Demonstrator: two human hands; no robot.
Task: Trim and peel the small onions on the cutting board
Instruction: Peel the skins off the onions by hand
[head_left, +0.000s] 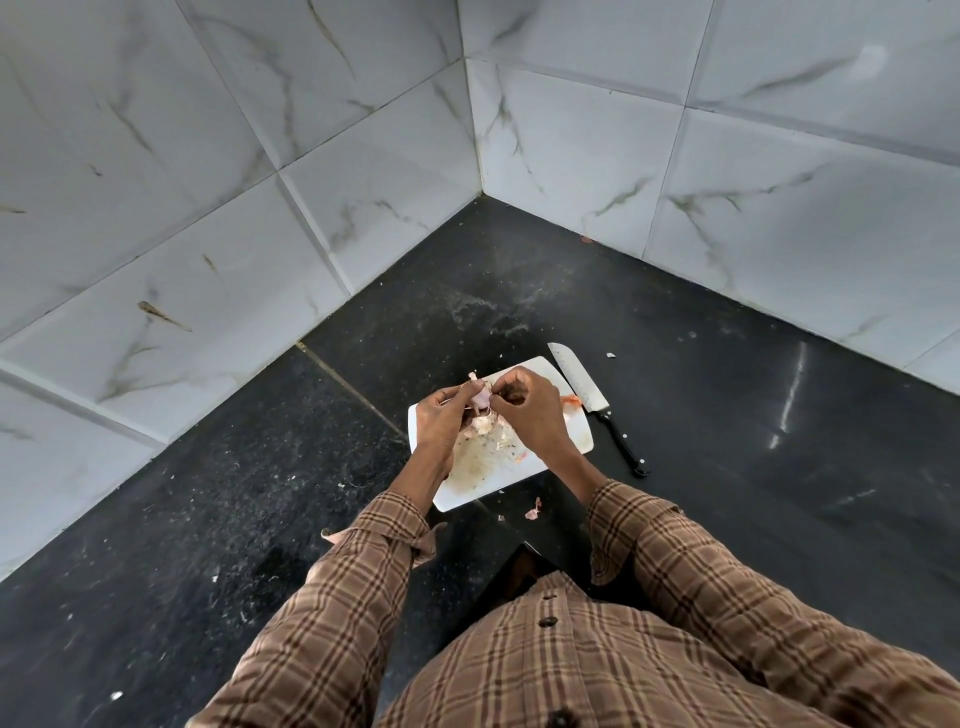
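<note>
My desk (727, 415) is glossy speckled black stone, the cutting board (576, 431) smooth white plastic, my knife (579, 382) bright metal, my sleeves (675, 561) checked cloth.

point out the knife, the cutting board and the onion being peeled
knife (581, 383): head view, middle of blade
cutting board (579, 434): head view, bare right edge
onion (480, 396): head view, pale flesh between the hands

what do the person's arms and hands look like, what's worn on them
Both arms wear long sleeves of a brown plaid shirt with darker brown and pale check lines. The cuffs are loose and unbuttoned, ending short of the wrists. The left hand and right hand are bare: no gloves, and no rings or watch visible.
</note>
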